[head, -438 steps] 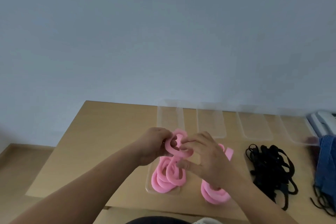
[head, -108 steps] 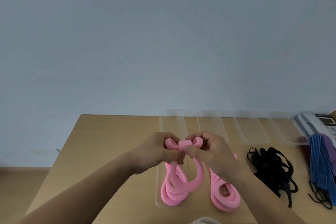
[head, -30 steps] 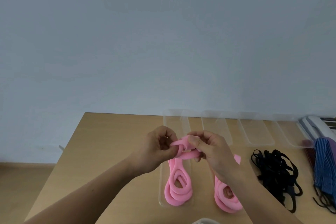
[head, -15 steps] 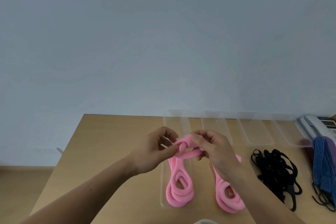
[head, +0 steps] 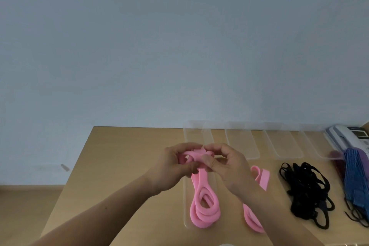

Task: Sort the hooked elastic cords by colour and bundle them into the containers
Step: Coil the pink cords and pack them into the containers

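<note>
My left hand (head: pixel 173 168) and right hand (head: pixel 227 168) meet above the middle of the table (head: pixel 123 156), forearms coming in from the near edge, knuckles almost touching. Both have their fingers curled and thumbs pinching the top loops of a pink cord (head: pixel 203 205), whose folded lengths hang down into the clear container (head: pixel 185 195) below my hands. Just right of that container, partly behind my right wrist, lies a second pink cord (head: pixel 252 219). Further right sit the black cords (head: pixel 307 189) in a heap, then the blue cords (head: pixel 355 177) by the right edge, near a telephone (head: pixel 343 138). A row of clear containers (head: pixel 242 142) lines the far edge against the wall (head: pixel 179 46). Bare wood stretches left of my left forearm to the table's left edge
</note>
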Tool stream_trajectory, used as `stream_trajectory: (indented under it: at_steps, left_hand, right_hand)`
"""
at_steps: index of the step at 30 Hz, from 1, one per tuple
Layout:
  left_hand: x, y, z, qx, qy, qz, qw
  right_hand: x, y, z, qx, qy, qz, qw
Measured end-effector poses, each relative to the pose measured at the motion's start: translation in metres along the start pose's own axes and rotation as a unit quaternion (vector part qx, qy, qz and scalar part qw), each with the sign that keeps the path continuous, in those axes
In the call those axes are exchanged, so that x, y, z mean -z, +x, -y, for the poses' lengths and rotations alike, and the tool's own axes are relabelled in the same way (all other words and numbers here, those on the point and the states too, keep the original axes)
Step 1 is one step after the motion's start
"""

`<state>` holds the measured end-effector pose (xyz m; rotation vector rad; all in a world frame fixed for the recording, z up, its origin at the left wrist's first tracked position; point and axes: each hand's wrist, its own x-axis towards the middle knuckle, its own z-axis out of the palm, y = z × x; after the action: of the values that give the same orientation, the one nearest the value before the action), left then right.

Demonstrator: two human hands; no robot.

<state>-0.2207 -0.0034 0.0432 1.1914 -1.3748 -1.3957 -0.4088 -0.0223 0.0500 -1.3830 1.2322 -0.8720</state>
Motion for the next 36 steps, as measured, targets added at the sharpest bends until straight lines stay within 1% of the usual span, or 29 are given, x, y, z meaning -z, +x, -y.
stream_trajectory:
  at_steps: [2,4,7,10,14,19,22,24,26,28,31,33,36]
  left_hand:
    - [0.005,0.000,0.003,0.012,-0.017,0.009,1.000]
    - [0.011,0.000,0.004,0.025,-0.032,0.016,0.999]
    - [0.021,0.003,0.007,0.037,-0.067,0.019,0.997]
    - [0.029,0.006,0.011,0.056,-0.125,0.019,0.990]
    - [0.029,0.012,0.017,0.063,-0.143,0.032,0.987]
    - [0.015,0.031,0.021,0.063,-0.153,0.003,0.986]
    - [0.007,0.046,0.023,0.073,-0.156,-0.018,0.985]
    - [0.002,0.059,0.025,0.091,-0.152,-0.026,0.984]
    - [-0.002,0.076,0.028,0.115,-0.149,-0.041,0.981]
    - [-0.006,0.094,0.032,0.135,-0.145,-0.057,0.979]
    - [-0.009,0.117,0.038,0.170,-0.142,-0.068,0.973]
    - [-0.007,0.127,0.042,0.193,-0.133,-0.064,0.970]
    - [-0.002,0.139,0.049,0.221,-0.132,-0.073,0.964]
  right_hand:
    - [-0.004,0.001,0.000,0.003,0.008,-0.017,1.000]
    - [-0.008,0.002,0.000,0.002,0.007,-0.018,1.000]
    - [-0.012,0.005,-0.003,-0.007,0.001,0.010,1.000]
    - [-0.012,0.007,-0.005,-0.023,0.034,0.030,0.999]
    - [-0.011,0.010,-0.008,-0.027,0.056,0.001,0.998]
    - [-0.003,0.026,-0.017,-0.022,0.060,-0.029,0.998]
    - [0.008,0.043,-0.028,-0.002,0.011,-0.012,1.000]
    - [0.019,0.058,-0.037,0.038,-0.082,0.032,0.995]
    - [0.031,0.075,-0.043,0.112,-0.205,0.074,0.969]
    - [0.040,0.092,-0.046,0.188,-0.286,0.093,0.935]
    - [0.049,0.119,-0.054,0.242,-0.343,0.105,0.902]
    - [0.052,0.138,-0.063,0.276,-0.380,0.129,0.873]
    - [0.050,0.163,-0.078,0.324,-0.413,0.144,0.839]
